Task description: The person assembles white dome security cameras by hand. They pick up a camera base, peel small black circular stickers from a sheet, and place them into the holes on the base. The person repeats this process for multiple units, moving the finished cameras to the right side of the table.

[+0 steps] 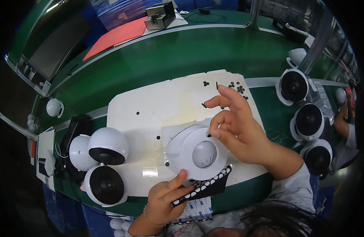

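Note:
A white round camera housing (183,152), with a ring-shaped base, lies tilted on the white board in front of me. My left hand (166,197) is closed on a black sheet (207,186) edged with rows of white dots, and one of its fingers touches the housing's lower rim. Above the housing's right side is my right hand (237,122). Its thumb pinches a small black round pad (209,135) against a finger, at the base ring. Two more black pads (204,105) stick to the raised fingertips.
Loose black pads (240,89) lie on the board (130,98). White ball-shaped cameras (107,185) with black fronts stand left; similar cameras (309,118) stand right. A metal-framed green table (182,47) holds a small machine (160,16). Another person's arm (341,122) shows far right.

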{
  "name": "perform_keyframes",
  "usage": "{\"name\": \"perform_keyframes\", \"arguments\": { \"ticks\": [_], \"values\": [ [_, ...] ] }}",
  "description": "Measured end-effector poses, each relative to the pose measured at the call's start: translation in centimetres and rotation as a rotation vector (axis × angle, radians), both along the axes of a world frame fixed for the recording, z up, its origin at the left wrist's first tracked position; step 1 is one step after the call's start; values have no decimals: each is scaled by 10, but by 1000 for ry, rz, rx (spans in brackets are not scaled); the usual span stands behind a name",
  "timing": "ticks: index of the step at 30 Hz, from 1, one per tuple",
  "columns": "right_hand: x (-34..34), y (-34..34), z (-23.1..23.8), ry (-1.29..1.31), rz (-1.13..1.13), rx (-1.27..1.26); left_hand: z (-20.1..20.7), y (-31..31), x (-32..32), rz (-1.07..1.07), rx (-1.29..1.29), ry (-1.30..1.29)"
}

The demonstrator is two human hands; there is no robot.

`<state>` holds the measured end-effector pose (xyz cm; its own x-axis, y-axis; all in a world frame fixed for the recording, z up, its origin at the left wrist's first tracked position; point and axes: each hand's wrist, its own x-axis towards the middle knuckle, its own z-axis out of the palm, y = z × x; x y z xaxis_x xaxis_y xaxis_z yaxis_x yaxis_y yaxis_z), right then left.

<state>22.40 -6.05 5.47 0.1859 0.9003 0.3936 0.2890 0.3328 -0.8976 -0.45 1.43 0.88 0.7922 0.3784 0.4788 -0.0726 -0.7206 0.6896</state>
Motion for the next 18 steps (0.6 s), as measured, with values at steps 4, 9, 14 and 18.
{"name": "perform_keyframes", "arguments": {
  "ticks": [4,9,14,18],
  "values": [
    [0,-1,-1,-81,-14,13,-1,2,-1,-18,-1,-3],
    [-3,-3,-6,-102,-68,71,-4,1,0,-4,-21,-12],
    [-6,-7,-5,-555,-195,215,-3,2,1,6,25,-9],
    [-5,-3,4,-764,-298,385,-3,3,0,1,17,-20]
  ]
}}
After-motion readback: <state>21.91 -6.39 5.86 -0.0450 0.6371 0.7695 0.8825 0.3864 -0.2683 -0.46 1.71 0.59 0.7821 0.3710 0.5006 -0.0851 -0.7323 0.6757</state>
